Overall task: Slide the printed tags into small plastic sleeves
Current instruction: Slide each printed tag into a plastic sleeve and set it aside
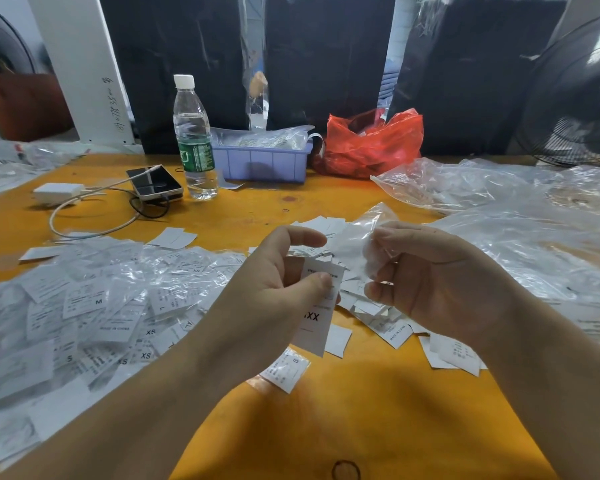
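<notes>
Orange tabletop (378, 427), bare nearest the viewer, one dark ring mark on it. Left hand (284, 282): thumb and fingers pinching a white printed tag (317, 317) marked "XX", hanging over the tabletop. Right hand (426, 282): fingers pinching a small clear sleeve (359, 237), held just beside the tag, apart from it. Left of the tag: heap of sleeved tags (94, 306), sizes M, XS, S, L showing. Under and right of the tag: loose tags (395, 332). Beyond the tag: water bottle (194, 140), phone (155, 183) with cable, blue tray (262, 162), red bag (371, 143). Far right of the tag: clear plastic bags (499, 202), fan (575, 95).
</notes>
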